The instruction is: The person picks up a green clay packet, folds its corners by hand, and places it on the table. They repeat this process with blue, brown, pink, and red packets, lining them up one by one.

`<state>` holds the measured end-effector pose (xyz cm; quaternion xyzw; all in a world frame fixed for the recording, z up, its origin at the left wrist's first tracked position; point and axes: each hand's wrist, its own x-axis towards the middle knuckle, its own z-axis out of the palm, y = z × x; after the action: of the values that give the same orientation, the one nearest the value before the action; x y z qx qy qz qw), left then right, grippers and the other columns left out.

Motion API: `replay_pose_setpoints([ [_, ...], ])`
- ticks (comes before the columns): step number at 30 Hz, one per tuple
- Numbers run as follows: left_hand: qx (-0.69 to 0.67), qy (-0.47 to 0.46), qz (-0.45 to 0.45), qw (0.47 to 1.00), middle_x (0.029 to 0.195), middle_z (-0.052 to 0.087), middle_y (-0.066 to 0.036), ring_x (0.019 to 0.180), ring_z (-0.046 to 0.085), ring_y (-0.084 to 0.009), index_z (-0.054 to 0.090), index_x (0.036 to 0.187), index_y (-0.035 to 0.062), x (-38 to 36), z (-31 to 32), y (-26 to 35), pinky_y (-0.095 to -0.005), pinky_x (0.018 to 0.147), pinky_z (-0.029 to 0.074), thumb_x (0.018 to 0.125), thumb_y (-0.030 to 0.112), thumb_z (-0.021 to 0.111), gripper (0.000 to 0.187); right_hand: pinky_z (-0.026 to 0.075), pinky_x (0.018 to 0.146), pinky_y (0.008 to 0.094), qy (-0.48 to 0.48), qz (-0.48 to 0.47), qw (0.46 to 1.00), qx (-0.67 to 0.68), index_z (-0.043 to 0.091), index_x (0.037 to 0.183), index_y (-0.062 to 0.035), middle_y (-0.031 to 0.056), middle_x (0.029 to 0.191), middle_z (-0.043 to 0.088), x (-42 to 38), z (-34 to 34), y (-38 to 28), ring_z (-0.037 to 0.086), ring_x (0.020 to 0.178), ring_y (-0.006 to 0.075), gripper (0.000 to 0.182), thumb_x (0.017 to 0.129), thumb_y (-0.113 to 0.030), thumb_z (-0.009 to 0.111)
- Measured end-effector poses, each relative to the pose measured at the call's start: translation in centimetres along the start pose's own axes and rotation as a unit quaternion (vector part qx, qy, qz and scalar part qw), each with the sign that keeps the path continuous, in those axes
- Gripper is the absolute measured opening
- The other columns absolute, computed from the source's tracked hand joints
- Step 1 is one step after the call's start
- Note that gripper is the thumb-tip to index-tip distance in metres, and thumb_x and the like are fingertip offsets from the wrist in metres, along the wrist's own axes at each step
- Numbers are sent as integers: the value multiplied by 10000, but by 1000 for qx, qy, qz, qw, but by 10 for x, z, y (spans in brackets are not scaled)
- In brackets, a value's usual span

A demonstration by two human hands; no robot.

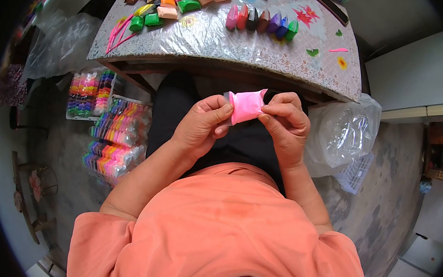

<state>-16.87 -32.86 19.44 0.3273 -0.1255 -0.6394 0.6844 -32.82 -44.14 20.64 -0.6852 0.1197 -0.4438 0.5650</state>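
A small bright pink packet [247, 107] is stretched between my hands, above my lap and just short of the table's front edge. My left hand [206, 120] pinches its left end, where a clear strip of wrapper shows, with the thumb on top. My right hand [286, 124] grips the right corner between thumb and fingertips. On the table beyond, a row of coloured packets [264, 24] stands side by side, in pink, red, black, brown, purple, blue and green. Farther left lies a loose pile of packets [189, 5] in green, orange, yellow and peach.
The table [197, 45] has a patterned plastic cover. Pink strips [119, 35] lie at its left edge, a dark phone [331, 9] at the far right. Bagged packet bundles [121, 123] sit on the floor at left. A clear plastic bag [344, 132] and a white basket [355, 172] are at right.
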Motion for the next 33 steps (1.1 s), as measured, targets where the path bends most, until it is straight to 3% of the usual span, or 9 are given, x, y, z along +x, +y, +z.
replay_pose_setpoints([
  [6, -16, -19, -4, 1000, 687, 545, 21, 460, 394, -45, 564, 824, 98, 3, -7, -3, -190, 448, 288, 934, 172, 638, 151, 407, 665, 208, -17, 2, 1000, -20, 704, 857, -34, 11, 881, 531, 3, -1, -4, 500, 768, 80, 135, 756, 38, 759],
  [9, 13, 30, 18, 999, 685, 546, 23, 451, 392, -41, 569, 820, 95, 9, -15, 1, -190, 430, 284, 933, 148, 633, 140, 397, 663, 203, 10, 31, 999, 3, 691, 843, -31, 12, 890, 526, 3, -10, 11, 493, 763, 78, 113, 769, 35, 745],
  [13, 183, 54, 133, 973, 745, 616, 6, 506, 498, -37, 639, 879, 68, 14, -25, 30, -176, 439, 349, 914, 94, 644, 44, 390, 707, 201, 58, 35, 997, 30, 658, 845, -28, 5, 909, 520, 13, -28, 14, 483, 789, 74, 83, 812, 29, 710],
  [16, 312, 75, 199, 926, 816, 661, 0, 638, 613, -53, 682, 966, 46, 18, -20, 53, -175, 518, 442, 902, 46, 646, 74, 404, 745, 199, 102, 75, 991, 30, 647, 868, -28, -9, 907, 550, 29, -41, 23, 501, 824, 70, 58, 851, 4, 692],
  [19, 389, 99, 282, 871, 837, 672, -25, 701, 649, -111, 674, 940, 41, 26, -11, 66, -217, 591, 494, 870, -6, 650, 87, 419, 750, 202, 112, 90, 989, -26, 651, 883, -27, -21, 883, 568, 51, -54, 34, 522, 828, 67, 28, 877, -15, 676],
  [22, 595, 44, 456, 661, 889, 677, -79, 760, 676, -206, 655, 918, 26, 36, -18, 91, -267, 679, 528, 815, -57, 663, 133, 437, 719, 217, 111, 81, 985, -109, 657, 883, -26, -5, 874, 592, 74, -68, 58, 547, 815, 77, 25, 869, -29, 677],
  [25, 655, 36, 465, 595, 963, 672, -115, 863, 669, -235, 648, 922, 11, 36, -17, 107, -291, 763, 527, 781, -118, 642, 191, 454, 690, 239, 74, 29, 955, -285, 662, 881, -31, 25, 862, 612, 99, -88, 80, 570, 796, 104, 42, 852, -51, 684],
  [28, 684, 26, 479, 550, 969, 670, -123, 867, 672, -264, 651, 923, 11, 39, -21, 118, -299, 763, 530, 788, -112, 636, 183, 460, 665, 292, 52, -2, 931, -361, 653, 847, -47, 66, 830, 604, 114, -102, 101, 570, 761, 186, 47, 818, -60, 687],
  [33, 718, 3, 468, 515, 980, 661, -143, 852, 680, -314, 638, 922, 3, 54, -30, 133, -339, 727, 554, 748, -110, 622, 208, 468, 754, 377, 27, -45, 879, -475, 650, 837, -68, 91, 856, 602, 119, -97, 112, 575, 846, 271, 72, 775, -74, 688],
])
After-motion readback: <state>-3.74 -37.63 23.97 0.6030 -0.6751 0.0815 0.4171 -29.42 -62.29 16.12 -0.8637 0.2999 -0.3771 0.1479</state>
